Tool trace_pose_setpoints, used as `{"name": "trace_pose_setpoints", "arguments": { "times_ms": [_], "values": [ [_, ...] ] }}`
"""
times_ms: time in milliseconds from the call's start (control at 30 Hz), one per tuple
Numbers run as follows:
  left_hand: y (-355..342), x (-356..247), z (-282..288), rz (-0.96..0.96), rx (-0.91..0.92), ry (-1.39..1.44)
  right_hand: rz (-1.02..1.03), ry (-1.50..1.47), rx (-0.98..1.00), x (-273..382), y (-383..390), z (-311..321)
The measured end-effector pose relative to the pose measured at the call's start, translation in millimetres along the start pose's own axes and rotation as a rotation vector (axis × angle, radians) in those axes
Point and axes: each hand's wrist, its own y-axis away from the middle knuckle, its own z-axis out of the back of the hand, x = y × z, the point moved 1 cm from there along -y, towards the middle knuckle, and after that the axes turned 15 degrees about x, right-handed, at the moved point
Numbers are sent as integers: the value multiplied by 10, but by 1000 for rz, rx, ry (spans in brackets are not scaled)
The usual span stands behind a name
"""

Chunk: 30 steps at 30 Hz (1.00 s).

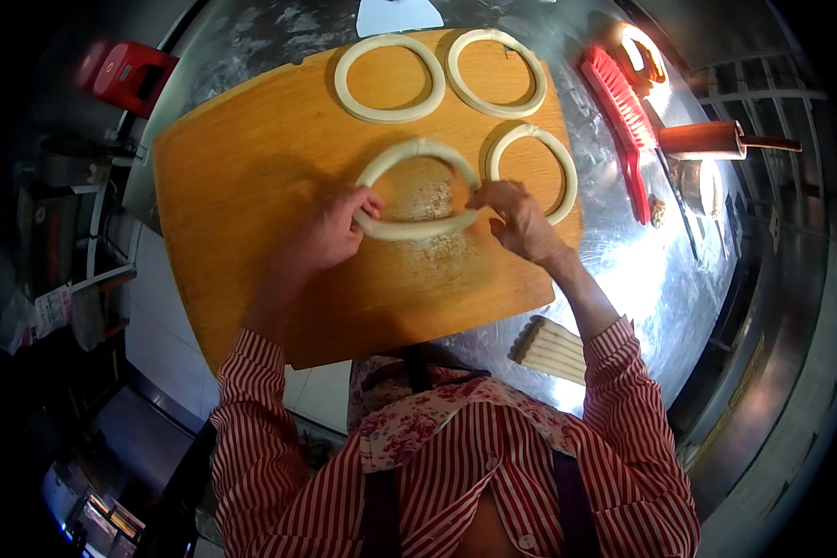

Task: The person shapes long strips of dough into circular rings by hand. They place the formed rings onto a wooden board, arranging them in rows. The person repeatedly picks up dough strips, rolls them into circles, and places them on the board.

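Observation:
A pale dough ring is held by its two sides just above or on the wooden board; I cannot tell which. My left hand has its fingers curled round the ring's left side. On the right side, my right hand pinches the ring between thumb and fingers. Farther back on the board lie two more dough rings, one at the left and one at the right. Another dough ring rests just beyond my right hand. Dry flour marks show on the wood inside and below the held ring.
The board lies on a shiny metal table. To the right are a red brush and a wooden rolling pin. Several pale strips lie side by side near my right forearm. A white flat sheet is at the far edge; a red device stands far left.

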Motion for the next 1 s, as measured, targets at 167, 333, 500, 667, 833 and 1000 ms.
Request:
{"name": "trace_pose_setpoints", "arguments": {
  "times_ms": [167, 333, 500, 667, 833, 1000],
  "values": [
    [-174, 297, -164, -163, -396, -212, -342, -94, -159, -87, -108, -296],
    [-1006, 29, -121, -246, -403, -497, -478, 61, -162, -101, -659, -405],
    [-1383, 349, -49, -333, -199, -501, -492, -11, -122, -323, -766, -544],
    [-1389, 533, 50, -401, -223, -487, -379, 78, -110, -177, -554, -620],
    [-1083, 59, -29, -387, -403, -586, -34, 6, 7, 444, -498, -846],
    [-415, 298, -663, -183, -177, 8, 34, 28, 181, 466, -369, -992]
  ]
}}
